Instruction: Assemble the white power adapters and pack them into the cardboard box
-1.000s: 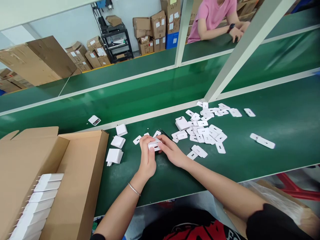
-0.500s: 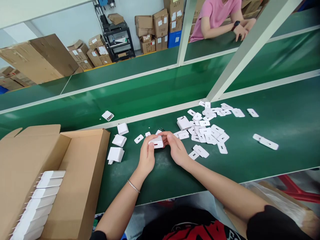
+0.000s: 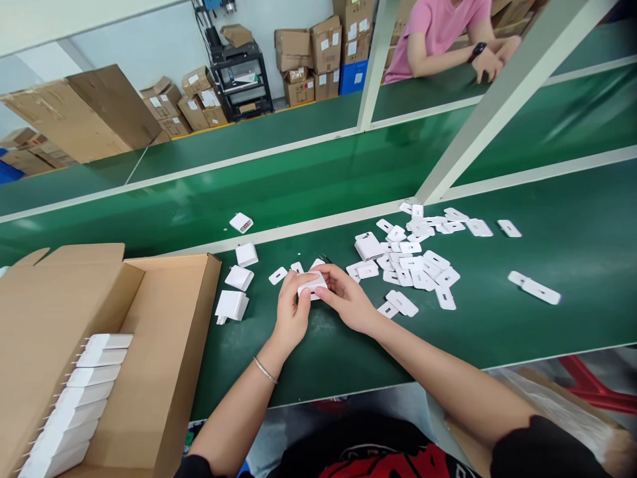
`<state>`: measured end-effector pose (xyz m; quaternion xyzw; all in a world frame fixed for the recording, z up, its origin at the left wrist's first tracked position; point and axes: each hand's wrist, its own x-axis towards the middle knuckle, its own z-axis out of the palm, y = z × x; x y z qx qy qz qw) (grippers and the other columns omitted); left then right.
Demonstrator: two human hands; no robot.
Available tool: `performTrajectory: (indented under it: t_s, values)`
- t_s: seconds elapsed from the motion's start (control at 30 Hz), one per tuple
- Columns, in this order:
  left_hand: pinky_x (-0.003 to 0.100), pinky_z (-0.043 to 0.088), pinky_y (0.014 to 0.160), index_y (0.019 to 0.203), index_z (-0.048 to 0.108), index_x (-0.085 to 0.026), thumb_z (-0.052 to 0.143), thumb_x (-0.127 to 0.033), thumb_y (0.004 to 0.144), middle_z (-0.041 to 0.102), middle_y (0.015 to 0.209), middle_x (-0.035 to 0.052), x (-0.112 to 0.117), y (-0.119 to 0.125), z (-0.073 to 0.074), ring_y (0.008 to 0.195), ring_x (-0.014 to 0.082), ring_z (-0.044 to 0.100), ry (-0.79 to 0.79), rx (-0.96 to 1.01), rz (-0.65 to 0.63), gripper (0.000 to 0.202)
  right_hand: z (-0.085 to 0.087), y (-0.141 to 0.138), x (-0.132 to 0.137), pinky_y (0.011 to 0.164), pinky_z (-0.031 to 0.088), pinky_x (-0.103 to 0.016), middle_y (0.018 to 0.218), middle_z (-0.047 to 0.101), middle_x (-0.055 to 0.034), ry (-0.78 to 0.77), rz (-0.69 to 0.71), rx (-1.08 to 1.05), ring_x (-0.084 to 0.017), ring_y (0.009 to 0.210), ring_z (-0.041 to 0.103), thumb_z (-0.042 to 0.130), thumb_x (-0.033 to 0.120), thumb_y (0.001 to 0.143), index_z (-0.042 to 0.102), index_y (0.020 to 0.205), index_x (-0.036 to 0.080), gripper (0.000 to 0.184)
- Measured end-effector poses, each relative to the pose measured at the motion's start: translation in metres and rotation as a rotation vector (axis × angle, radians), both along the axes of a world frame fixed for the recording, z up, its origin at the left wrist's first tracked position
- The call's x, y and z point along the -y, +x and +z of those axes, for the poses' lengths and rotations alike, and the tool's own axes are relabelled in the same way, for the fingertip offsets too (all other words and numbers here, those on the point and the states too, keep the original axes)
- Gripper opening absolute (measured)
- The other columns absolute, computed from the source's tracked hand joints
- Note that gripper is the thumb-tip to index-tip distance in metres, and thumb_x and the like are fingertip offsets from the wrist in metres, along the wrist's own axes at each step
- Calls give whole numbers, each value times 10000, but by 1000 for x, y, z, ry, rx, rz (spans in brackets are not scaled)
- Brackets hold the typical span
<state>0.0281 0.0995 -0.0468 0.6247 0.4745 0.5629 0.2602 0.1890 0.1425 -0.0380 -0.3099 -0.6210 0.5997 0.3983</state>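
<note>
Both my hands hold one small white charger block [image 3: 312,284] just above the green table [image 3: 522,312]. My left hand [image 3: 291,312] grips its left side with fingers curled. From the right, my right hand [image 3: 346,299] pinches it with thumb and fingers. Three more white charger blocks [image 3: 239,277] lie to the left of my hands. A scatter of several flat white slotted pieces [image 3: 415,262] lies to the right, with another white block [image 3: 367,245] at its near edge.
An open cardboard box [image 3: 164,345] at the left holds a row of white chargers [image 3: 79,398]. One white charger [image 3: 241,223] lies on the green conveyor belt behind. A white frame post [image 3: 478,109] slants up. A person in a pink top [image 3: 438,30] leans on the far bench. Cartons are stacked behind.
The charger on the conveyor belt has moved to the right. My hands have turned the white block between them and kept hold of it; the view has shifted slightly.
</note>
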Motion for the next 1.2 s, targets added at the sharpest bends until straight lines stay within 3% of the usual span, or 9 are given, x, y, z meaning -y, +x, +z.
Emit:
performTrajectory:
  t_s: [0.33, 0.57, 0.77, 0.97, 1.2]
  values:
    - [444, 484, 1060, 1288, 693, -271, 300, -602, 1095, 700, 1269, 105, 2, 4, -2, 1152, 274, 651, -208, 118, -47, 548, -10, -2, -3, 870, 572, -387, 1032, 683, -54, -152, -49, 62, -221, 968, 659, 631, 607, 952, 621, 1230, 244, 458]
    - [426, 474, 1095, 1281, 694, -259, 388, -520, 1103, 698, 1281, 106, 0, 3, -4, 1217, 265, 638, -206, 64, -29, 439, -5, -1, -4, 852, 561, -384, 1050, 694, -51, -145, -68, 110, -201, 891, 632, 523, 594, 1003, 662, 1151, 236, 412]
    - [387, 483, 1031, 1247, 708, -256, 411, -433, 1118, 709, 1225, 89, 0, 2, -3, 1139, 234, 638, -148, 12, -54, 369, -4, -2, -1, 854, 532, -386, 1010, 679, -50, -89, -73, 85, -226, 947, 630, 578, 600, 991, 657, 1174, 232, 419]
    - [343, 484, 812, 1208, 742, -261, 416, -436, 1115, 662, 974, 59, 2, -1, -1, 864, 196, 581, -12, 4, -58, 382, 1, -1, 5, 840, 517, -383, 1066, 680, -53, 24, -74, 40, -225, 941, 627, 613, 562, 996, 650, 1187, 257, 361]
    - [354, 479, 839, 1230, 732, -262, 415, -433, 1115, 696, 1073, 74, 1, -1, -1, 916, 205, 592, -2, -14, -59, 377, -2, -1, 4, 818, 511, -372, 966, 661, -34, 45, -98, 9, -214, 900, 620, 641, 536, 994, 674, 1167, 257, 330]
